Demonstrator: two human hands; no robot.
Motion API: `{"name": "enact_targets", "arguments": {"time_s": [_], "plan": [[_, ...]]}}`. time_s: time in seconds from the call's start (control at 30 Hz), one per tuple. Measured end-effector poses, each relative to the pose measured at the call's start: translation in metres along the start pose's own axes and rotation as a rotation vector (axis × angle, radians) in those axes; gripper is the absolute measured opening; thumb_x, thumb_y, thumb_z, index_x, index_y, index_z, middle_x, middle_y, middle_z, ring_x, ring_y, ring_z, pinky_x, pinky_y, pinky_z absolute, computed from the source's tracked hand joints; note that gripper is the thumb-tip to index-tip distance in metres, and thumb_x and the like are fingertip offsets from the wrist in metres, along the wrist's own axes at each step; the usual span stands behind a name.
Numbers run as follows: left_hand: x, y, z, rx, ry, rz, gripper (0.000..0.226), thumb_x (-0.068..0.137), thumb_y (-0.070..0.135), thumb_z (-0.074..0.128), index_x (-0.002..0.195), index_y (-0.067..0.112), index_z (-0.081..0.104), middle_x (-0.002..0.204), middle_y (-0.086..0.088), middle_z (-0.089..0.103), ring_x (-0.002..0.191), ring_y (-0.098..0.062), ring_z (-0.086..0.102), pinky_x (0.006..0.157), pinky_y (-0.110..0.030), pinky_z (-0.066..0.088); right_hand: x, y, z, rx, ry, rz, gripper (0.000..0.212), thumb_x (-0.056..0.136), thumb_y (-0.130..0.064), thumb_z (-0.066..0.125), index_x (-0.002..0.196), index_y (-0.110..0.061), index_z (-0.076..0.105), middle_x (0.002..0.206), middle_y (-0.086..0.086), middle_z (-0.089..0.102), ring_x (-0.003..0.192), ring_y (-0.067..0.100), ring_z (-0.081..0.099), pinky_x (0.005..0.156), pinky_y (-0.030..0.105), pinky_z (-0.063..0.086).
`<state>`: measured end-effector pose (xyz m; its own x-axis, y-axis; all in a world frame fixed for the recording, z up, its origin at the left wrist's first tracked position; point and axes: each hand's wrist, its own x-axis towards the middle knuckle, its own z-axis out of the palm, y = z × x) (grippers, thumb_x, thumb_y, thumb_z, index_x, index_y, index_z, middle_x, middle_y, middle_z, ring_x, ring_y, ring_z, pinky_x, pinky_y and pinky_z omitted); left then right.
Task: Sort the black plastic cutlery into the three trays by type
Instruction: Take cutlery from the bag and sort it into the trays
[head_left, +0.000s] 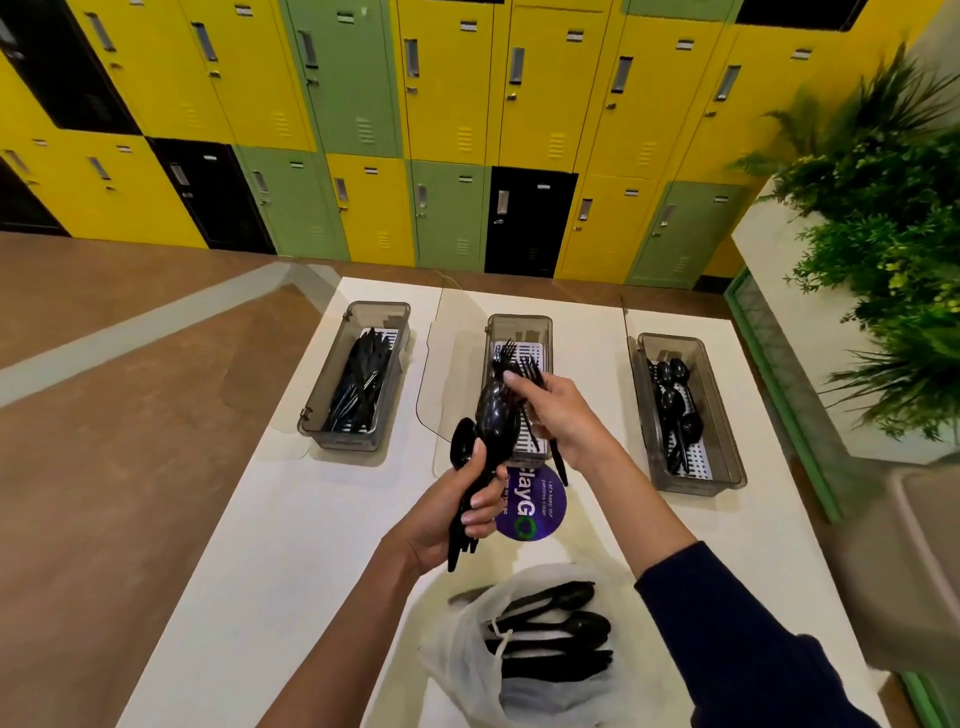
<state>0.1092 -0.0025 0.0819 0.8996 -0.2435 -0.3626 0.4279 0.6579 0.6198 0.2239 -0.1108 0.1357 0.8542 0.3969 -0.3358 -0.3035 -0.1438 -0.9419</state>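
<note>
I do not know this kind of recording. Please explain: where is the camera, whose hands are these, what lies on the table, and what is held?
There is no machine here: a person works with bare hands, and one camera worn on the head looks down at them. On the white table stand three trays. The left tray holds knives and the right tray holds spoons. A plastic bag nearest the person holds more black cutlery. The left hand grips a bundle of spoons. The right hand holds a few forks in its fingers above the middle tray.
</note>
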Motion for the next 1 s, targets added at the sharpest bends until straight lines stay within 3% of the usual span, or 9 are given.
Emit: {"name": "enact_targets", "arguments": {"time_s": [0.07,0.2,0.3,0.4,0.5,0.67,0.73,0.87,1.0], "plan": [[0.004,0.002,-0.006,0.005,0.004,-0.008,0.043,0.094,0.049,0.035,0.084,0.011,0.051,0.048,0.007,0.03,0.035,-0.001,0.024,0.033,-0.014,0.023,0.016,-0.004,0.003,0.023,0.054,0.009,0.018,0.096,-0.026,0.054,0.08,-0.021,0.056,0.042,-0.014,0.054,0.038,-0.002,0.047,0.037,0.009,0.032],[0.009,0.004,-0.017,0.043,0.047,-0.025,0.043,0.096,0.049,0.033,0.085,0.012,0.051,0.05,0.007,0.029,0.036,-0.002,0.022,0.036,-0.015,0.019,0.056,-0.011,-0.002,0.011,0.203,0.018,0.021,0.1,-0.032,0.045,0.084,-0.019,0.051,0.064,-0.001,0.049,0.047,0.006,0.035,0.038,0.014,0.027],[0.013,0.004,-0.024,0.071,0.06,-0.028,0.043,0.097,0.049,0.032,0.085,0.012,0.051,0.051,0.006,0.028,0.038,-0.003,0.02,0.039,-0.017,0.017,0.081,-0.019,-0.007,0.065,0.328,-0.02,0.023,0.103,-0.026,0.037,0.088,-0.015,0.05,0.072,0.003,0.062,0.055,0.008,0.05,0.049,0.017,0.037],[0.018,0.005,-0.03,0.079,0.074,-0.018,0.043,0.094,0.051,0.036,0.085,0.012,0.051,0.053,0.006,0.027,0.039,-0.003,0.02,0.039,-0.017,0.018,0.103,-0.016,-0.013,0.176,0.398,-0.01,0.022,0.104,-0.028,0.033,0.101,-0.007,0.042,0.071,0.004,0.058,0.058,0.013,0.057,0.055,0.024,0.048],[0.021,0.006,-0.033,0.078,0.082,-0.009,0.043,0.091,0.052,0.038,0.084,0.013,0.052,0.053,0.005,0.026,0.039,-0.004,0.02,0.039,-0.017,0.018,0.12,-0.002,-0.014,0.161,0.363,0.035,0.025,0.103,-0.031,0.033,0.108,-0.007,0.038,0.067,0.004,0.05,0.051,0.013,0.052,0.045,0.024,0.048],[0.026,0.007,-0.035,0.07,0.066,0.005,0.043,0.09,0.053,0.038,0.084,0.013,0.051,0.052,0.006,0.027,0.038,-0.003,0.02,0.039,-0.017,0.018,0.133,0.034,-0.004,0.008,0.219,0.186,0.034,0.101,-0.02,0.042,0.129,-0.001,0.036,0.095,0.009,0.06,0.071,0.015,0.06,0.058,0.023,0.053],[0.027,0.006,-0.036,0.069,0.072,0.011,0.045,0.09,0.054,0.037,0.083,0.012,0.051,0.05,0.006,0.027,0.038,-0.003,0.021,0.038,-0.017,0.018,0.13,0.045,-0.001,-0.136,0.176,0.219,0.036,0.098,-0.019,0.047,0.131,-0.003,0.043,0.121,0.011,0.06,0.094,0.019,0.061,0.074,0.027,0.052],[0.031,0.004,-0.034,0.106,0.098,0.017,0.047,0.091,0.055,0.036,0.084,0.012,0.051,0.051,0.006,0.026,0.038,-0.004,0.02,0.038,-0.017,0.018,0.106,0.049,0.002,-0.381,0.227,0.086,0.047,0.096,-0.028,0.053,0.137,-0.009,0.042,0.136,0.005,0.049,0.124,0.021,0.049,0.103,0.033,0.04],[0.032,0.001,-0.029,0.134,0.112,0.006,0.046,0.091,0.055,0.037,0.086,0.011,0.051,0.052,0.004,0.026,0.038,-0.004,0.021,0.038,-0.017,0.02,0.075,0.037,-0.003,-0.231,-0.102,0.077,0.029,0.093,-0.042,0.055,0.106,-0.019,0.068,0.112,0.0,0.068,0.11,0.015,0.061,0.096,0.029,0.046]]}}
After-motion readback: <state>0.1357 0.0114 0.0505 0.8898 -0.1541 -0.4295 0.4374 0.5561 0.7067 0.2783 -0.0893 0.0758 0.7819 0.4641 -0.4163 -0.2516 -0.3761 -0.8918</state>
